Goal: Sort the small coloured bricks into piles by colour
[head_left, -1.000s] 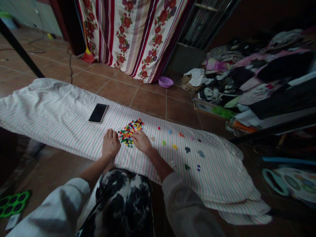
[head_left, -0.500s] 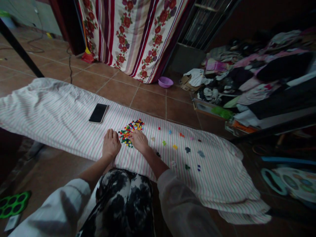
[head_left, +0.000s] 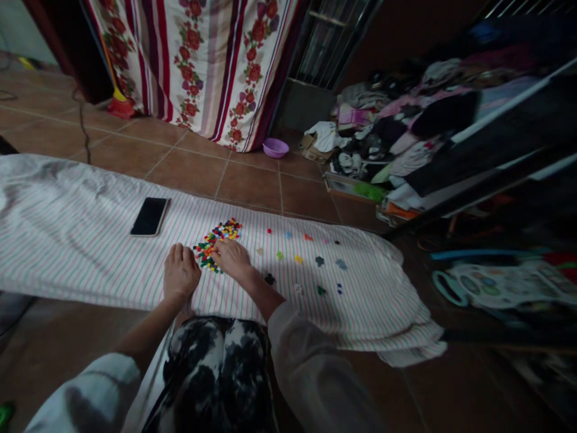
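Observation:
A pile of small multicoloured pieces (head_left: 219, 234) lies on a striped cloth (head_left: 90, 258). My right hand (head_left: 232, 258) is over the pile's right side, its fingers bent together among the pieces; whatever is between the fingertips is too small to make out. My left hand (head_left: 181, 270) rests on the cloth just left of the pile, fingers curled downward, and what is under them is hidden. Right of the pile, small groups sorted by colour lie apart, among them yellow (head_left: 298, 259), dark blue-grey (head_left: 320, 261), dark green (head_left: 321, 290) and white (head_left: 298, 288) pieces.
A black phone (head_left: 150, 216) lies on the cloth left of the pile. Beyond the cloth are a tiled floor, a purple basin (head_left: 275, 148) and a floral curtain (head_left: 193, 66). Heaped clothes (head_left: 406, 114) and a dark metal bar are at the right.
The camera view has turned to the right, so everything on the cloth appears further left. Both hands keep nearly the same places beside and over the pile.

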A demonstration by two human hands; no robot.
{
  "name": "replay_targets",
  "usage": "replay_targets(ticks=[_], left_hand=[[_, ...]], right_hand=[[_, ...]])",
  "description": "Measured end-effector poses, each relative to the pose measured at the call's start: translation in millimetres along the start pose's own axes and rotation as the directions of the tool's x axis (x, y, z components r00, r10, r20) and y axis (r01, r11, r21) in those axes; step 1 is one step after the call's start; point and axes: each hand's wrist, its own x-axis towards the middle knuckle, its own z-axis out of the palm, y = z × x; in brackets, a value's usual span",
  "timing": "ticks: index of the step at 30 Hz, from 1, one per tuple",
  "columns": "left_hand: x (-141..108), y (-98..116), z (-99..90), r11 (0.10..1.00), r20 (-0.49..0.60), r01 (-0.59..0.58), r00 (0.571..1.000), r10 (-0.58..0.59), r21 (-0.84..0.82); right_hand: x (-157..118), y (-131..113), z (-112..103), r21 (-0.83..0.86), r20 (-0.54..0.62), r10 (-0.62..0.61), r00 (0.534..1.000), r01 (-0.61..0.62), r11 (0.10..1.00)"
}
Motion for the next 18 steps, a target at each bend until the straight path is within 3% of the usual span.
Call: replay_targets(ticks=[6, 10, 14, 18], left_hand=[[3.2, -1.2, -4.5, 0.997, 0.021, -0.054, 0.998, 0.053, 0.062], [3.0, -2.7, -4.2, 0.993, 0.01, -0.082, 0.997, 0.082, 0.089], [2.3, -2.7, -4.6, 0.989, 0.017, -0.101, 0.995, 0.1, 0.11], [2.4, -1.9, -5.5, 0.989, 0.008, -0.107, 0.994, 0.107, 0.097]], right_hand=[[-3.6, 3.1, -2.7, 0.266, -0.023, 0.081, 0.996, -0.072, 0.961], [-9.0, 27.1, -2.6, 0.408, -0.088, 0.149, 0.985, -0.101, 0.907], [-23.1, 80.5, -11.0, 0.509, -0.206, 0.275, 0.939, -0.137, 0.85], [-50.4, 155.3, -27.7, 0.573, -0.331, 0.422, 0.844, -0.176, 0.801]])
